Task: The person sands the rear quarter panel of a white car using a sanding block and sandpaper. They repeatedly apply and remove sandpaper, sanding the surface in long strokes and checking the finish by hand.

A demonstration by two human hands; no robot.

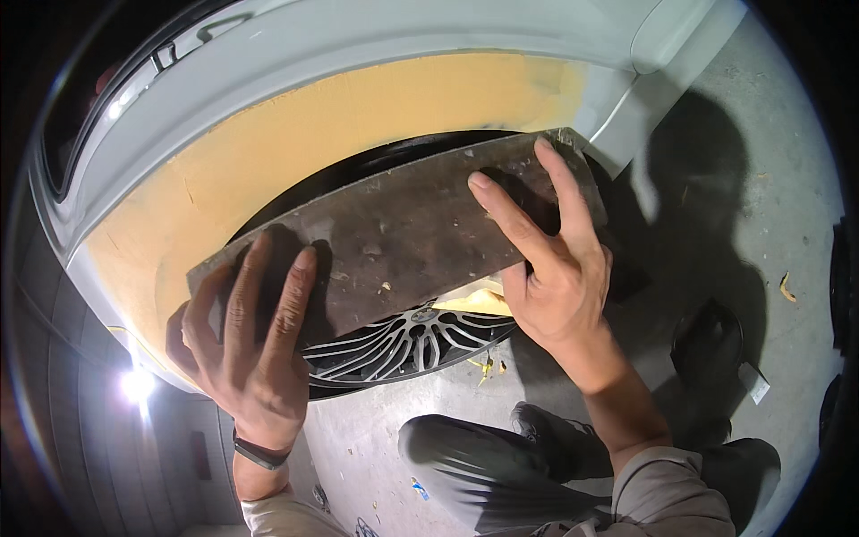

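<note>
Both of my hands grip a wide, dark, flat sheet point(394, 237) with scuffs and small specks on its face. The fingers of my left hand point(255, 349) lie spread over its left end. At the other end, two fingers of my right hand point(559, 277) press on the face, while the thumb shows near the lower edge. Yellow filler point(479, 300) shows just below the sheet beside my right thumb; what it lies on is partly hidden. Behind the sheet is the wheel arch of a white car, ringed by a smooth yellow filler coat point(385, 103).
Under the sheet shows a multi-spoke wheel point(416, 345), its upper part covered. My bent knee point(474, 456) is close below it. Yellow scraps point(484, 367) and a dry leaf point(786, 287) lie on the grey floor. A bright lamp point(137, 385) shines at the left.
</note>
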